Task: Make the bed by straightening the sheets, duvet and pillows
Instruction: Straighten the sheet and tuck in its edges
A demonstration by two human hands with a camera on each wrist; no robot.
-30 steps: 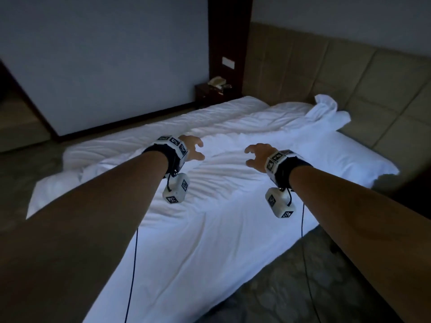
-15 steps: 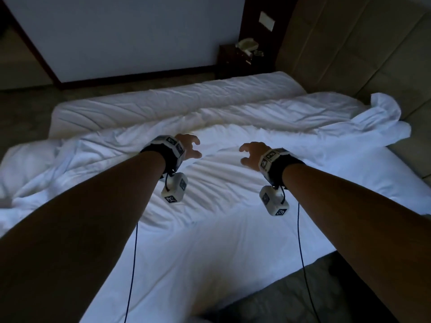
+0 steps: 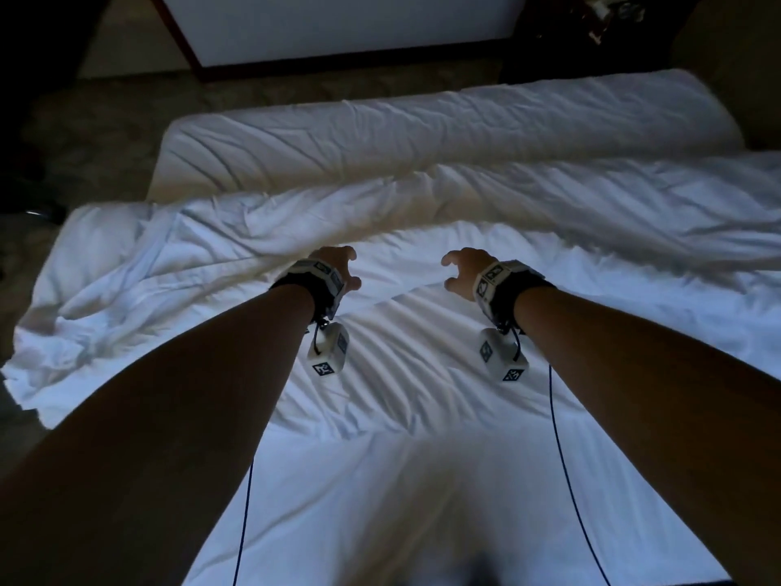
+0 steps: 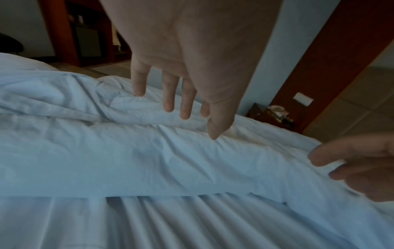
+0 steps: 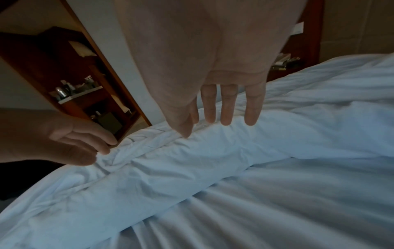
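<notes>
1. Two hands are reaching out side by side over the bed, the left hand point(image 3: 338, 268) and the right hand point(image 3: 462, 270) well apart from each other, neither one holding anything.
2. Both are hanging with fingers point(image 4: 168, 94) spread and loose (the wrist views are showing them straight, pointing down), just above the duvet point(image 3: 422, 213).
3. The duvet is lying bunched in a rumpled ridge across the middle of the bed, its near edge just beyond the fingertips.
4. The sheet point(image 3: 422, 374) is lying under the wrists, rippling in creases toward that ridge.
5. A wooden shelf unit point(image 5: 85, 87) is standing beyond the bed.
</notes>
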